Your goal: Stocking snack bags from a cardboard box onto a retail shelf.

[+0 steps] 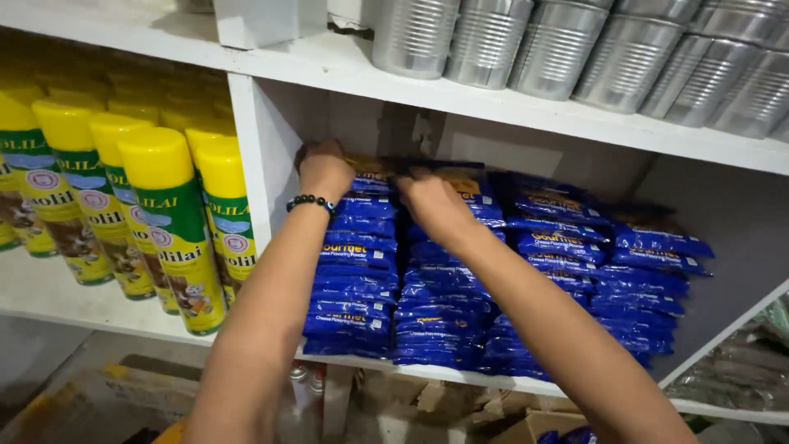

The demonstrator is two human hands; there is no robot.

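Both my arms reach into a white shelf compartment [255,148] filled with stacks of flat blue packets [444,312]. My left hand [323,168], with a black bead bracelet [311,201] at the wrist, rests on top of the leftmost stack [353,279] at the back corner. My right hand [431,201] lies on top of the neighbouring stack, fingers curled over a blue and orange packet [464,185]. What the fingertips grip is hidden behind the hands.
Tall spray cans [168,230] with yellow caps and green labels fill the compartment to the left. Ribbed metal tins [567,49] line the shelf above. More blue packets [649,271] stack to the right. Cardboard boxes [526,423] lie below.
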